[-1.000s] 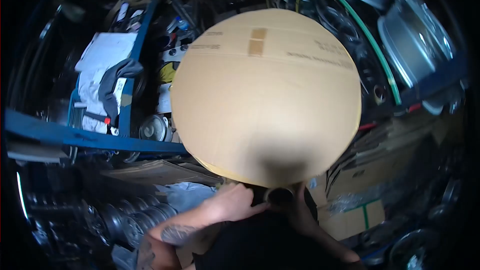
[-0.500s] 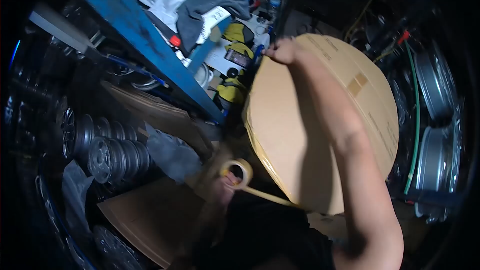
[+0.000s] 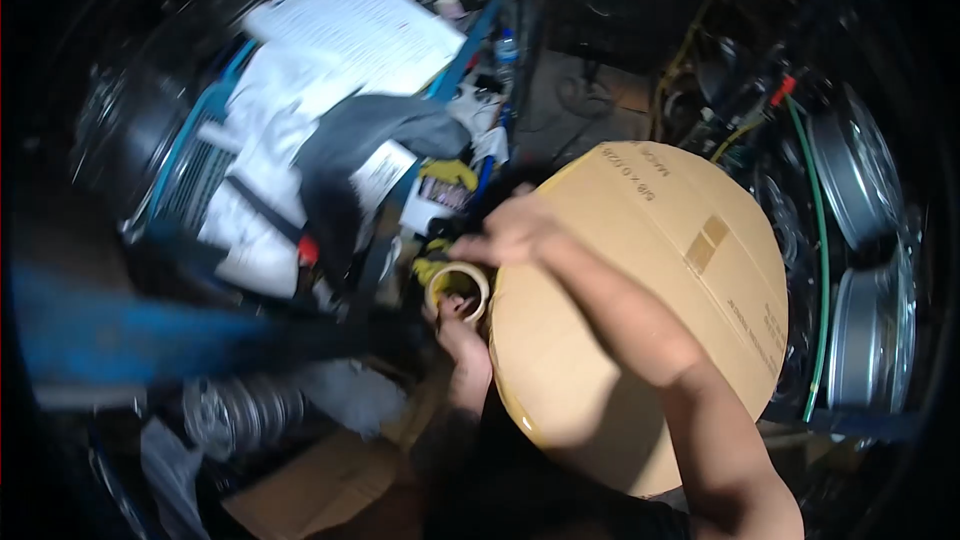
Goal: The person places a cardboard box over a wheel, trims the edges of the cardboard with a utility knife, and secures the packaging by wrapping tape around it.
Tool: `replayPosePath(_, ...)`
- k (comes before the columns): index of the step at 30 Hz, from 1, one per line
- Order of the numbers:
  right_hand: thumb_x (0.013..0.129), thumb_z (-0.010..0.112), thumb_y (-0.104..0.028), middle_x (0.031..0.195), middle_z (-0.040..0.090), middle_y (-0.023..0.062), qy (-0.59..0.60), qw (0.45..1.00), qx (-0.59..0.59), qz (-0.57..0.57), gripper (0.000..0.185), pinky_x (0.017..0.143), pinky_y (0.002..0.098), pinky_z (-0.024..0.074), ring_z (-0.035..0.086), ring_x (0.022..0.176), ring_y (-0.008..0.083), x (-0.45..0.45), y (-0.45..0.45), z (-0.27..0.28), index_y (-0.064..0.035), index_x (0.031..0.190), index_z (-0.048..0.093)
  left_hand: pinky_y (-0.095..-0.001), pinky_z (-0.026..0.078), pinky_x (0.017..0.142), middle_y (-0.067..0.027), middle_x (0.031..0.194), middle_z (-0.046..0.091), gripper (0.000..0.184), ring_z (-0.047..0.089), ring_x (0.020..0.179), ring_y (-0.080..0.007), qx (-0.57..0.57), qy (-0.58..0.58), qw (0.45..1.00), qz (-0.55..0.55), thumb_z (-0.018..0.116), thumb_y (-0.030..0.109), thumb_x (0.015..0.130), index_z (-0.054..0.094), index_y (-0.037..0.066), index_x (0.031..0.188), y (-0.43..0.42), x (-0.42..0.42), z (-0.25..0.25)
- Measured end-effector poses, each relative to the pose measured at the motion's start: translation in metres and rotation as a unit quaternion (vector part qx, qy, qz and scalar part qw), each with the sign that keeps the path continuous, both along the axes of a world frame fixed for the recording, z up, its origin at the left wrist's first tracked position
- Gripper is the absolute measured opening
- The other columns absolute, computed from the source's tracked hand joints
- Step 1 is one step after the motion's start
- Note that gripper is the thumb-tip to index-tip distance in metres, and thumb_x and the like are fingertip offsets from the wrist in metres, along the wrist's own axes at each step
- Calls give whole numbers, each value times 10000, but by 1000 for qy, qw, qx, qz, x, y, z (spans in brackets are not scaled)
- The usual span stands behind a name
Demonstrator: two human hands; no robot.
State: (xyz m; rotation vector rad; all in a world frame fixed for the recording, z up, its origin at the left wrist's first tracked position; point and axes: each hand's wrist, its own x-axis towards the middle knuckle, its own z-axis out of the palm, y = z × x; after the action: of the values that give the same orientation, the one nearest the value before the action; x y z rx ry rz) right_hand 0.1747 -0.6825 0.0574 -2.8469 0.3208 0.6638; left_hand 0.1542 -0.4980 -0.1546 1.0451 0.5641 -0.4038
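My left hand (image 3: 462,335) is closed round a roll of packing tape (image 3: 484,292), with fingers through its core. The roll is beside the left edge of a large round cardboard piece (image 3: 570,340), which has printed text and a small tape patch. Shiny tape runs along its lower left rim. My right hand (image 3: 518,230) is over the upper left edge of the cardboard, its fingers stretched toward the roll and somewhat blurred. Its forearm crosses the cardboard. Whether a tape strip runs between the two hands I cannot make out.
A blue metal beam (image 3: 190,340) crosses the left side. Behind it are a teal crate (image 3: 190,165), papers (image 3: 360,30) and a grey cloth (image 3: 390,125). Metal wheel rims (image 3: 868,340) stand at right near a green hose (image 3: 822,290). More rims (image 3: 240,415) lie at lower left.
My left hand has raised the tape roll from below the cardboard to its left edge. My right hand has come down and left from the far edge toward the roll. The view has shifted.
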Motion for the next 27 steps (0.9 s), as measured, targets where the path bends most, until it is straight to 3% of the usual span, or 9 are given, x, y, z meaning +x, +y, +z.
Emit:
replayPosePath(3, 818, 465, -899, 1154, 757, 162, 88, 987, 59, 119, 972, 961, 435, 523, 685, 1167, 349, 25, 7, -7, -33, 1124, 783, -373, 506, 1009, -124, 1250, 656, 469, 650, 1130, -245, -33, -37, 997, -52, 488, 389, 1101, 568, -7, 1340, -12, -10, 55)
replayPosePath(6, 809, 749, -228, 1026, 766, 207, 89, 948, 262, 159, 324, 818, 448, 566, 731, 985, 342, 74, -1, -78, 11, 1026, 773, -377, 470, 1066, -123, 1383, 597, 543, 591, 1256, -222, -125, -30, 978, -161, 406, 441, 1115, 525, 9, 1420, -13, -14, 72)
replayPosePath(8, 795, 736, -234, 952, 773, 186, 78, 929, 276, 235, 312, 739, 440, 565, 728, 854, 313, 115, -29, -121, 27, 964, 773, -382, 443, 1096, -132, 1442, 549, 543, 549, 1307, -226, -134, -2, 955, -264, 458, 396, 1090, 455, 12, 1474, -5, -20, 82)
replayPosePath(10, 849, 745, -242, 1221, 736, 174, -60, 866, 354, 347, 450, 941, 425, 535, 689, 1098, 314, 149, -106, -144, -52, 1255, 711, -379, 420, 1121, -143, 1506, 485, 638, 499, 1358, -249, -38, -7, 928, -371, 553, 348, 1039, 347, 9, 1539, 5, -19, 86)
replayPosePath(12, 888, 722, -236, 1270, 731, 100, -81, 902, 314, 287, 463, 994, 380, 525, 679, 1147, 257, 141, -243, -129, -102, 1331, 689, -376, 397, 1147, -155, 1570, 420, 796, 450, 1408, -272, 58, -29, 882, -466, 648, 299, 987, 239, 7, 1603, 14, -8, 83)
replayPosePath(15, 928, 651, -160, 1156, 742, 156, -58, 939, 317, -118, 336, 943, 360, 565, 715, 1039, 244, 4, -429, -95, -40, 1230, 737, -382, 376, 1177, -168, 1597, 390, 917, 411, 1447, -291, 92, -71, 831, -544, 723, 220, 936, 172, 22, 1641, 45, 14, 54)
replayPosePath(17, 883, 659, -109, 1109, 762, 134, -41, 951, 271, -140, 312, 927, 363, 563, 718, 988, 224, -90, -520, -183, -18, 1166, 753, -389, 361, 1194, -173, 1594, 393, 932, 402, 1459, -294, 85, -125, 795, -588, 745, 204, 920, 181, 33, 1641, 37, 26, 68)
replayPosePath(22, 813, 763, -125, 1070, 784, 75, 35, 939, 130, -316, 403, 866, 336, 563, 711, 927, 185, -148, -467, -141, -36, 1205, 749, -465, 375, 1193, -243, 1565, 437, 897, 420, 1473, -361, 210, -516, 576, -598, 773, 372, 907, 310, 0, 1579, -135, 54, 143)
replayPosePath(27, 839, 626, -98, 1089, 792, 63, -73, 927, 128, -344, 319, 919, 329, 540, 712, 982, 234, -175, -466, -148, -157, 1084, 823, -393, 508, 1010, -259, 1246, 693, 1062, 682, 1159, -359, 311, -541, 325, -711, 784, 668, 749, 495, -73, 1452, -398, 26, 161)
